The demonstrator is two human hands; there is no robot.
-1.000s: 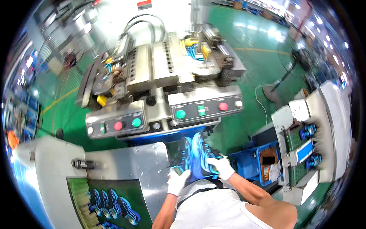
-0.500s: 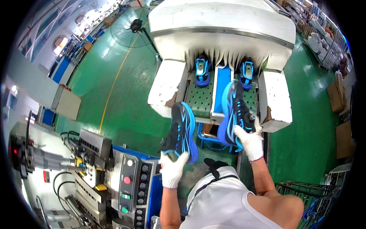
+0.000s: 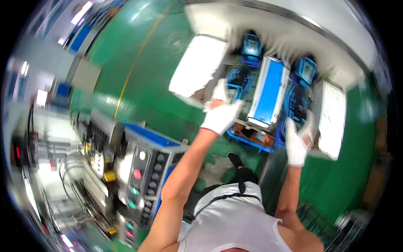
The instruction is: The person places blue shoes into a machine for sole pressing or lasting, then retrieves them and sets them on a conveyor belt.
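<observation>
My left hand, in a white glove, has its thumb and fingers spread just behind the heel of a black and blue sneaker. That sneaker lies in the left lane of the machine. My right hand, also gloved, has its thumb and fingers around the heel end of another black and blue sneaker in the right lane. Its purple sole shows left of my thumb. Farther in, one more sneaker in the left lane and another sneaker in the right lane sit at the hanging fringe. Motion blurs the shoes.
A blue-topped divider separates the lanes. White side housings flank them, below the machine's hood. A control panel with buttons and dials stands at left. Under the lanes is a blue frame.
Both hands have moved forward and right in the picture, bringing the two sneakers into the lanes. My left hand has opened off its sneaker. The view has shifted and turned.
</observation>
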